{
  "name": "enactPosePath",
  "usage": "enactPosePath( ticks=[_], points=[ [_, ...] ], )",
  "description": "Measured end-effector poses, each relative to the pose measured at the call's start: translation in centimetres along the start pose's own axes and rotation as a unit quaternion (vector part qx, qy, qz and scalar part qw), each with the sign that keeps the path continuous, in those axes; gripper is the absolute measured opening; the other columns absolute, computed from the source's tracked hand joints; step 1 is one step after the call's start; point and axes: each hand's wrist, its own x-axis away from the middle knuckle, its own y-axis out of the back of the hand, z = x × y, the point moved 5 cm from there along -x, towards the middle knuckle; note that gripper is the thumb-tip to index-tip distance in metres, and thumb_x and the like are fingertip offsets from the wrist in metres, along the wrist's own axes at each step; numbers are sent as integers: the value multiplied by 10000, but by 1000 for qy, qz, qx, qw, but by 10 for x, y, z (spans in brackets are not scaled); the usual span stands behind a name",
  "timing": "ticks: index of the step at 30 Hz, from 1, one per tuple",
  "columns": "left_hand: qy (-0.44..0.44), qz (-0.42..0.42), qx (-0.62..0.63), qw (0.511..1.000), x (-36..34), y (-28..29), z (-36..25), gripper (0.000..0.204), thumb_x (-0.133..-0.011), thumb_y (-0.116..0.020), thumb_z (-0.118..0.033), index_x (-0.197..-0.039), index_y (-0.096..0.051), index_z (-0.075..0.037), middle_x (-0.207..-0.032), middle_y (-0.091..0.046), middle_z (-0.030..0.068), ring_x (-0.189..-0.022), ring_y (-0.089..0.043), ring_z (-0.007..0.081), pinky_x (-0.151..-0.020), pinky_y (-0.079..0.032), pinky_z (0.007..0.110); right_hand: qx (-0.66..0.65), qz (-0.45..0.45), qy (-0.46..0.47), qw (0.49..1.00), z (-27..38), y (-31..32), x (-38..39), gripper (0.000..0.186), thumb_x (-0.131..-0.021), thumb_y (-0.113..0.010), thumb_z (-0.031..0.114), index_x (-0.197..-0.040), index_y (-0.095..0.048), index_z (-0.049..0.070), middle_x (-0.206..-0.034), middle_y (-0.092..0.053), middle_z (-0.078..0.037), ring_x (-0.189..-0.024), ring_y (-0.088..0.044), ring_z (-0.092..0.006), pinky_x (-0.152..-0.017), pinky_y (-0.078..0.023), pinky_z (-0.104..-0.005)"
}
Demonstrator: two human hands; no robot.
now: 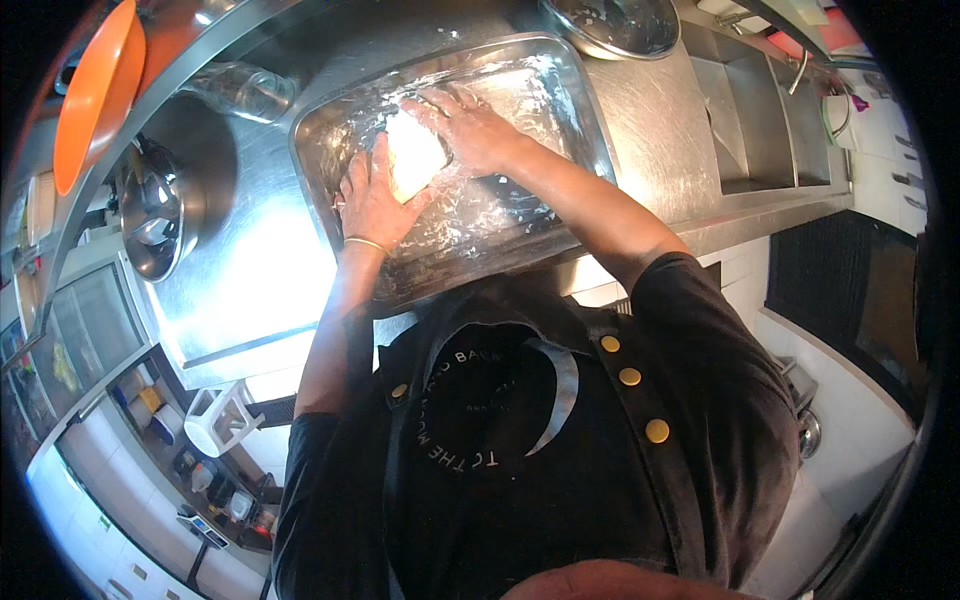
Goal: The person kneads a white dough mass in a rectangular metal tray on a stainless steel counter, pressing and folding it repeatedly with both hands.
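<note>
A pale lump of dough, very bright under the light, lies in a wide rectangular metal tray smeared with white residue. My left hand clasps its near left side, with the thumb along the near edge and the fingers up the left side. From the right, my right hand curves over the far right side, its fingers reaching past the far edge. Both hands carry whitish smears. The dough's underside and the parts beneath my fingers are hidden.
Metal bowls stand left and beyond the tray. A clear container lies at the far left of the steel counter. An orange bowl sits on a shelf at the upper left. Sink basins are on the right.
</note>
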Motion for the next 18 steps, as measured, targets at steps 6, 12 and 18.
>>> enactPosePath(
  ticks=[6,12,18],
  points=[
    [-135,-125,192,964,-8,58,-38,502,-899,-750,-351,-1338,-659,-126,-1410,-529,218,-1332,-485,400,-1119,-382,501,60,7,8,998,36,32,21,727,-936,-628,252,-1601,-348,161,-1712,-166,-98,-1576,-85,-412,-1184,-268,-708],
    [-193,-7,142,971,-26,66,-69,302,-923,-741,-296,-1082,-757,-40,-1256,-628,215,-1227,-568,374,-1068,-431,428,69,21,83,994,51,41,38,464,-996,-436,200,-1379,-616,9,-1608,-371,-233,-1569,-194,-353,-1244,-17,-678],
    [-72,50,397,914,-23,35,-38,176,-915,-738,-168,-984,-739,-6,-963,-703,100,-909,-649,205,-862,-497,346,167,38,160,972,76,51,44,464,-960,-469,198,-1323,-650,-26,-1488,-529,-246,-1530,-302,-351,-1270,-9,-617]
  ],
)
